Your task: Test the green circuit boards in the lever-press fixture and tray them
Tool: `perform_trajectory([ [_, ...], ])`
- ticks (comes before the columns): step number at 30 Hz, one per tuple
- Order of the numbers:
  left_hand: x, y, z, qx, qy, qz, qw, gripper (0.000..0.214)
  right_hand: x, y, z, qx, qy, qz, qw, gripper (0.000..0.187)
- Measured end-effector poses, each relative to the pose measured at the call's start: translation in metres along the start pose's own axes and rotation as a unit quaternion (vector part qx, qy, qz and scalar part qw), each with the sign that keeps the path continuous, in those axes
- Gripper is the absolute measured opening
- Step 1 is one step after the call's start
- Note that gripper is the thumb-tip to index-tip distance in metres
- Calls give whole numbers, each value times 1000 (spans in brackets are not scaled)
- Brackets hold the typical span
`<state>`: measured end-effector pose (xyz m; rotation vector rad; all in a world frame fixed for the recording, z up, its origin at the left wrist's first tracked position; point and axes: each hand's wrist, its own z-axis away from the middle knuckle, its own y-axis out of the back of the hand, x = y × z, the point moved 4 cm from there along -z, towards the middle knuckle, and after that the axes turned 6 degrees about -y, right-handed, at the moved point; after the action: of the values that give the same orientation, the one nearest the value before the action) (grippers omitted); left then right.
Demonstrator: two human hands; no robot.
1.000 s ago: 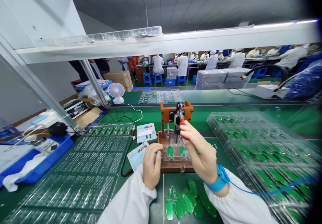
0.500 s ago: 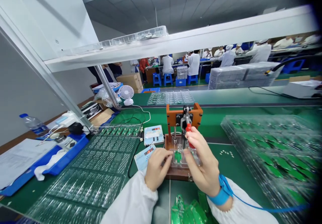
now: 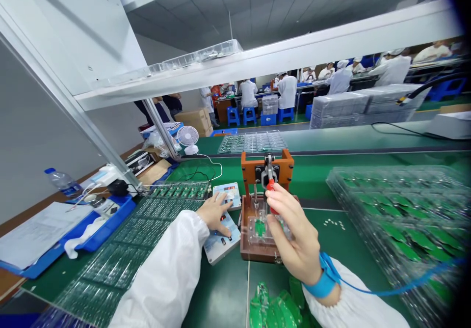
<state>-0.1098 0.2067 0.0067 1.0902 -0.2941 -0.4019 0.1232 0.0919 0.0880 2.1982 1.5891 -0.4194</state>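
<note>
My left hand (image 3: 216,213) lies with fingers spread over two pale blue boxes; the farther box (image 3: 235,201) has a red digital display, and the nearer box (image 3: 217,253) is partly covered. My right hand (image 3: 294,232), with a blue wrist strap (image 3: 323,281), is closed round the red handle (image 3: 271,184) of a toggle clamp. This clamp is mounted on an orange and brown press fixture (image 3: 250,171). In the fixture's clear holder (image 3: 253,237) sits a small green circuit board (image 3: 260,227). My fingers hide part of the handle and the holder's right side.
Green boards (image 3: 275,308) lie in a pile before the fixture. Stacked clear trays of green boards (image 3: 405,210) stand right, a clear tray (image 3: 121,254) left. Small white pieces (image 3: 334,224) lie right of the fixture. A small fan (image 3: 188,139) stands behind; people work beyond.
My left hand has moved from the clear holder leftwards onto the pale blue boxes, its fingers spreading. The nearer box sits turned differently. My right hand stays on the red handle.
</note>
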Motion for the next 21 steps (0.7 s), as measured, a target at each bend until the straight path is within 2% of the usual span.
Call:
perform_trajectory([
  [7, -1, -7, -5, -28, 6, -4, 1000, 124, 2, -1, 1, -3, 1, 2, 1000, 65],
  [13, -9, -6, -2, -11, -19, 31, 999, 128, 1, -2, 1, -2, 0, 3, 1000, 65],
  [16, -15, -4, 3, -5, -4, 38, 999, 130, 1, -3, 1, 0, 2, 6, 1000, 65],
  [21, -20, -12, 5, -37, -7, 19, 999, 135, 2, -3, 0, 7, 3, 9, 1000, 65],
])
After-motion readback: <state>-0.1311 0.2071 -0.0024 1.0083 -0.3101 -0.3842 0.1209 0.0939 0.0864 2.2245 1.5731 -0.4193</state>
